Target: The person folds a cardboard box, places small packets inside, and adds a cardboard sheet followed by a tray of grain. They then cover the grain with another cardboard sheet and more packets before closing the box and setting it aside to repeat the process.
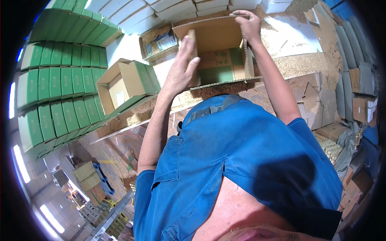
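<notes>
An open corrugated cardboard box [218, 39] sits before me on the workbench [297, 64]. Brown and green panels show at its bottom. My right hand [250, 27] has its fingers curled over the far edge at the right corner, with the thumb on the inner side. Along the left wall or flap lies my left hand [182, 67], its fingers stretched out and the thumb apart. It appears to touch the cardboard without gripping it; slight blur hides the exact contact. Left of this hand, another open box [129, 78], brown inside and green outside, rests tilted on its side.
Rows of green cartons [63, 82] are stacked on the left. A shallow cardboard tray [158, 45] holds a blue-and-white item beyond my left hand. White stacked cartons [173, 7] line the bench's back. Grey bundles [346, 45] stand at the far right.
</notes>
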`<state>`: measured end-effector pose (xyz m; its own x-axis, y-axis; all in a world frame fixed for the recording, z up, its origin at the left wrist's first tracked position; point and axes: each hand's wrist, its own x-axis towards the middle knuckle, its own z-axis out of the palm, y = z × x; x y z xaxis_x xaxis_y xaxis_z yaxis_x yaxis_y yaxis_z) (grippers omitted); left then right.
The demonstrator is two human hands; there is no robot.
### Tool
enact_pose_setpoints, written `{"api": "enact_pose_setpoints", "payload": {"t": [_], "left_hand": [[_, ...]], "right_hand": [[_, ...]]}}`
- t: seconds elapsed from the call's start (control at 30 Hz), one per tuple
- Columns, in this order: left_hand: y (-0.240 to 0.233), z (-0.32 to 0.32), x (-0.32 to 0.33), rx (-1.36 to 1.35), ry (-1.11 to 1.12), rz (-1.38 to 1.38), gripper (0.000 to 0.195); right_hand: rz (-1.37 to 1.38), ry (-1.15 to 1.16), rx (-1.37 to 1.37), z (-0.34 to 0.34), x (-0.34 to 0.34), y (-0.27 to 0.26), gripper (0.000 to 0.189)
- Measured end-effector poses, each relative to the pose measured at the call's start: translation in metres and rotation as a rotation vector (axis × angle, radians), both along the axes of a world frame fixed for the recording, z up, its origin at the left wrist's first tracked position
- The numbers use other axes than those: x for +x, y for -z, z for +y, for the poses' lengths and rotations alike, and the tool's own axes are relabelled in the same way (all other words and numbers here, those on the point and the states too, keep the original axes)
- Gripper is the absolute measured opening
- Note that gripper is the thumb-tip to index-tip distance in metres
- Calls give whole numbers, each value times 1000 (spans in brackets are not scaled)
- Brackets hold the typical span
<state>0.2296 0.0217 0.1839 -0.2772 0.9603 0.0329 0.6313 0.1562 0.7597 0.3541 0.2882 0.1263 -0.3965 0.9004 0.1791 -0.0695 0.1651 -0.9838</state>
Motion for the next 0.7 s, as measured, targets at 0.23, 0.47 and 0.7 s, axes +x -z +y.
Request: {"api": "enact_pose_setpoints", "payload": {"t": [0.23,0.47,0.7], "left_hand": [[9,4,-26,-326,290,1,74],[-42,-7,-4,-480,161,-86,65],[52,-4,-5,159,-412,325,97]], "right_hand": [[36,-132,79,-20,19,14,73],[-298,-303,81,-14,38,27,35],[-441,-494,71,6,51,-12,37]]}}
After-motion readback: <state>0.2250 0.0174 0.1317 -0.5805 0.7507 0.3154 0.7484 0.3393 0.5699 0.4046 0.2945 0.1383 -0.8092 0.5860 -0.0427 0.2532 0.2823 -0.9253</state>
